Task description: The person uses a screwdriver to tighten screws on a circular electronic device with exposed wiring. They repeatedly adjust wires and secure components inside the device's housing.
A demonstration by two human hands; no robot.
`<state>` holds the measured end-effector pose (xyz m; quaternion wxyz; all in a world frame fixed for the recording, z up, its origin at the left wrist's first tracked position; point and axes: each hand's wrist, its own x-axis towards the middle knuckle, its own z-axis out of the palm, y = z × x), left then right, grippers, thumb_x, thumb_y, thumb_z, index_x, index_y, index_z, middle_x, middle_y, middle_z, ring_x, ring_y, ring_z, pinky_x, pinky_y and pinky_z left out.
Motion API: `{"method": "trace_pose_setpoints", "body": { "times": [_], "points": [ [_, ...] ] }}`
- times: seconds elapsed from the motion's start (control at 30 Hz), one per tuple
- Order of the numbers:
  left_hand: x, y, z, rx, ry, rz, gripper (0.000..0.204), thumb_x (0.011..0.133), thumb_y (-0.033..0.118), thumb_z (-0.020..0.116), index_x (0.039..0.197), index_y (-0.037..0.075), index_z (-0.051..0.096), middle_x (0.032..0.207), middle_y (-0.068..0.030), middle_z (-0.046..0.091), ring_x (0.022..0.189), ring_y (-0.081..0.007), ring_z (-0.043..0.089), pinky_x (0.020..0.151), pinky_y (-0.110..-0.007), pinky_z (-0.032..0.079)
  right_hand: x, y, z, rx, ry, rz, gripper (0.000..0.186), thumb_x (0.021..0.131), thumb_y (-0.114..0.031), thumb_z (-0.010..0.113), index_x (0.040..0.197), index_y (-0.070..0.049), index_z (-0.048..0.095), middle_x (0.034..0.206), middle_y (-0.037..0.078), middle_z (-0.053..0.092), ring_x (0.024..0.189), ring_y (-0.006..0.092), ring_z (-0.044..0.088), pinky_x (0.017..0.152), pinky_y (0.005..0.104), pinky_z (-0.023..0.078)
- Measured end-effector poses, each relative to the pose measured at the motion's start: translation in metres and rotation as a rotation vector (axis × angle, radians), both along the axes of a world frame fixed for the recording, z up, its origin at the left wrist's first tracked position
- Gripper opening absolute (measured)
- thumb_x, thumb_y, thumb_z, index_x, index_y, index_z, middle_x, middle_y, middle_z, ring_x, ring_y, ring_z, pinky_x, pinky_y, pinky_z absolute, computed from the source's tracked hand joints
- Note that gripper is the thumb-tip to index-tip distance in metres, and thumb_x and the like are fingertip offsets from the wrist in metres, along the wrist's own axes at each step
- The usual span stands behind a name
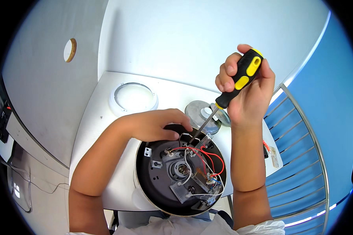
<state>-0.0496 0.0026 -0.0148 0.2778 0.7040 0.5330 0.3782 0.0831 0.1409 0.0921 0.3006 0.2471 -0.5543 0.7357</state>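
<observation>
My right hand (245, 88) is wrapped round a black-and-yellow screwdriver (247, 68). Its metal shaft slants down to a small metal fitting near the far inner edge of a round appliance body (153, 184). That dark housing holds red and white wires, metal brackets and a central round part. My left hand (157, 125) reaches over the housing’s far left rim, thumb and forefinger apart and curved near a bracket beside the screwdriver tip; its other fingers are mostly hidden.
A white ring-shaped part (117, 105) lies at the back left of the white table (90, 156). Round metal plates (196, 115) sit behind the housing, and red-handled tools (266, 148) are at the right. Partitions surround the back and left; a metal railing (308, 125) runs along the right.
</observation>
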Motion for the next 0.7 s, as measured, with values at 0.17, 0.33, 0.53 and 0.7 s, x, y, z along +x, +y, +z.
{"method": "trace_pose_setpoints", "body": {
  "times": [0.17,0.33,0.53,0.7],
  "points": [
    [0.011,-0.038,0.033,0.260,-0.089,0.198,0.034,0.089,0.017,0.058,0.122,0.008,0.061,0.133,-0.0091,0.054,0.123,-0.0218,0.049,0.101,-0.037,0.038,0.011,-0.006,-0.002,0.022,0.003,-0.285,0.027,0.091,-0.018,0.057,0.107,-0.003,0.042,0.099,0.015,0.057,0.060,0.0247,0.063,0.062,0.0354,0.057],
    [0.040,-0.089,0.066,0.678,0.009,0.371,0.045,0.094,0.036,0.050,0.119,-0.001,0.055,0.137,-0.0225,0.049,0.124,-0.0318,0.051,0.103,-0.041,0.038,0.011,-0.007,0.004,0.117,-0.055,-0.168,0.038,0.091,-0.016,0.058,0.119,0.000,0.040,0.079,0.014,0.060,0.052,0.0151,0.055,0.049,0.0262,0.047],
    [0.052,-0.094,0.066,0.747,0.224,0.529,0.047,0.094,0.038,0.046,0.118,-0.002,0.055,0.133,-0.0232,0.052,0.120,-0.0317,0.054,0.103,-0.041,0.038,0.008,-0.007,0.001,0.129,0.004,-0.113,0.039,0.100,-0.033,0.036,0.116,0.000,0.050,0.086,0.012,0.058,0.063,0.0190,0.056,0.059,0.0330,0.047],
    [0.045,-0.083,0.064,0.584,0.165,0.753,0.046,0.089,0.038,0.051,0.114,0.001,0.062,0.126,-0.0154,0.060,0.121,-0.0240,0.053,0.104,-0.036,0.033,0.007,-0.012,0.006,0.129,0.043,0.015,0.026,0.095,-0.027,0.049,0.102,-0.002,0.052,0.106,0.017,0.058,0.092,0.0324,0.067,0.084,0.0506,0.057]
  ]
}}
